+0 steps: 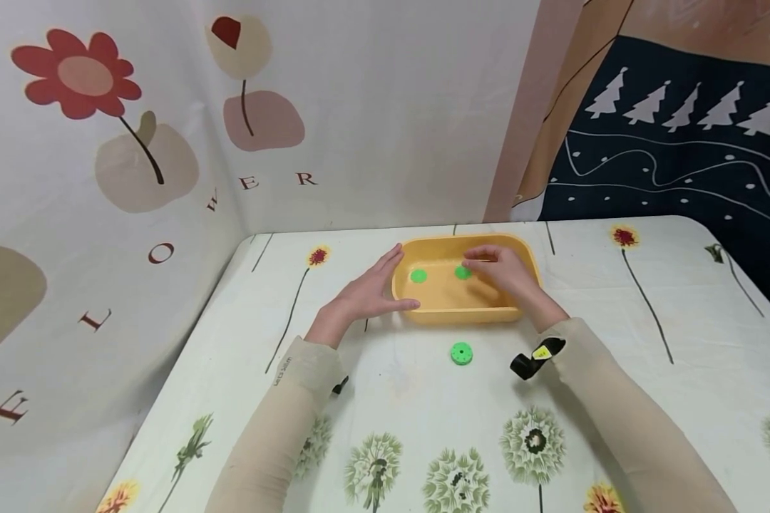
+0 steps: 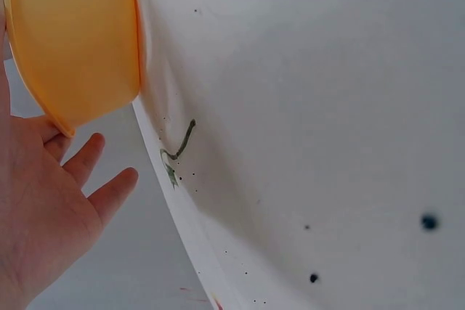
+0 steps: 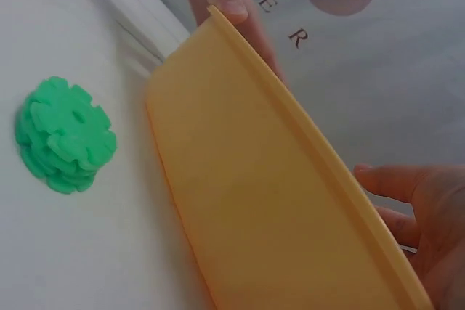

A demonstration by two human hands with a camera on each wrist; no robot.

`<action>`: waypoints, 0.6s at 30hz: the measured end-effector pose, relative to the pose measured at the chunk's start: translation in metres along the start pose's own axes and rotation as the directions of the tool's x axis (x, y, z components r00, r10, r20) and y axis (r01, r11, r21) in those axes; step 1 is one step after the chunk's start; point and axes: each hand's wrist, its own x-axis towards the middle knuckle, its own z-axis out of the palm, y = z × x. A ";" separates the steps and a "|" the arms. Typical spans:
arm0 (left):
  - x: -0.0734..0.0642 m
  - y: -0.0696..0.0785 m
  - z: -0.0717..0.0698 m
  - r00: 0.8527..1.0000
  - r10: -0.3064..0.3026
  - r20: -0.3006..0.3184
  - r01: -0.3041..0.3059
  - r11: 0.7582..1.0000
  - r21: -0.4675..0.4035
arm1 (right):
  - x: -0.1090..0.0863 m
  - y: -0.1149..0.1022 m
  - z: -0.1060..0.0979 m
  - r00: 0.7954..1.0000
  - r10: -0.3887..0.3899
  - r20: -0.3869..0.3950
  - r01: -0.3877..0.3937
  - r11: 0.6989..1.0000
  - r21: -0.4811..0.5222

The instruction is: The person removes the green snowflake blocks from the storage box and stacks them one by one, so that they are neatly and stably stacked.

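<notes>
A yellow plastic basin (image 1: 462, 315) stands toward the back of the table. Flat against its left end, my left hand (image 1: 372, 288) has its fingers spread and fairly straight, the thumb along the front rim. My right hand (image 1: 503, 271) reaches over the basin's right part, fingers bent, fingertips close to a green disc (image 1: 463, 273); whether they pinch it is hidden. Another green disc (image 1: 418, 276) lies inside on the left. Outside, in front of the basin, sits a small stack of green notched discs (image 3: 67, 132), seen from the side in the right wrist view.
The table (image 1: 404, 385) wears a white cloth printed with flowers and dandelions. Behind and to the left hangs a pale printed curtain (image 1: 385, 121). A dark cloth with white trees (image 1: 674, 157) hangs at the back right. Small black cameras (image 1: 529, 363) sit at the wrists.
</notes>
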 end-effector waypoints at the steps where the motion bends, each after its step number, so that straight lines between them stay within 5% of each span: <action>1: 0.000 0.000 0.000 1.000 -0.002 0.000 0.002 1.000 0.000 | 0.002 -0.001 0.000 1.000 0.016 0.001 -0.016 1.000 0.011; 7: 0.000 0.001 0.000 1.000 0.002 -0.001 -0.002 1.000 -0.003 | 0.011 -0.001 -0.001 0.996 0.064 0.063 -0.064 0.998 -0.009; 12: -0.001 0.000 -0.001 1.000 -0.001 0.002 0.001 1.000 -0.004 | 0.016 0.003 0.000 0.988 -0.020 0.151 0.042 0.988 -0.147; 18: -0.001 0.000 -0.001 1.000 -0.002 0.001 0.002 1.000 -0.007 | 0.019 0.006 0.006 0.990 -0.033 0.138 0.063 0.973 -0.221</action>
